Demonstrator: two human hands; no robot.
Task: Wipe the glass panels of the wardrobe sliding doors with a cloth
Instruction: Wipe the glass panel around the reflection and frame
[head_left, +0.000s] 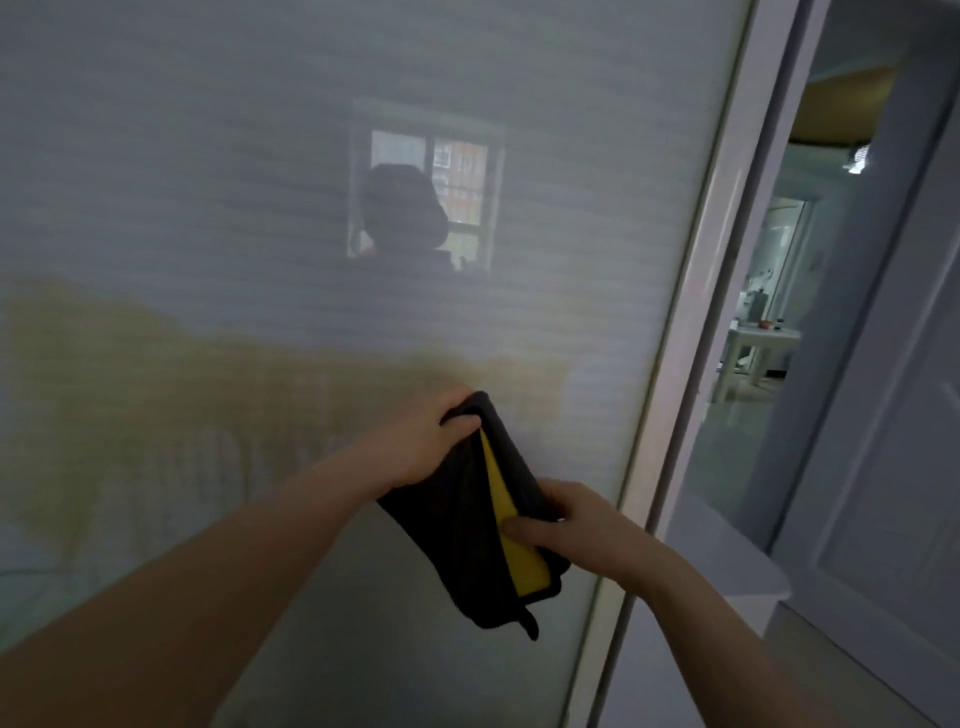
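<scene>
Dark grey cloth (470, 514) with a yellow inner side hangs between my hands: my left hand (423, 441) grips its top, my right hand (574, 525) pinches its lower edge, before the glass panel (260, 208).

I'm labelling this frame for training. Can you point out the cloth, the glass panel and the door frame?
cloth (457, 530): head view, on its dark outer fold.
glass panel (208, 182): head view, on bare glass, upper left.
door frame (696, 312): head view, on the white upright at the panel's right edge.
</scene>
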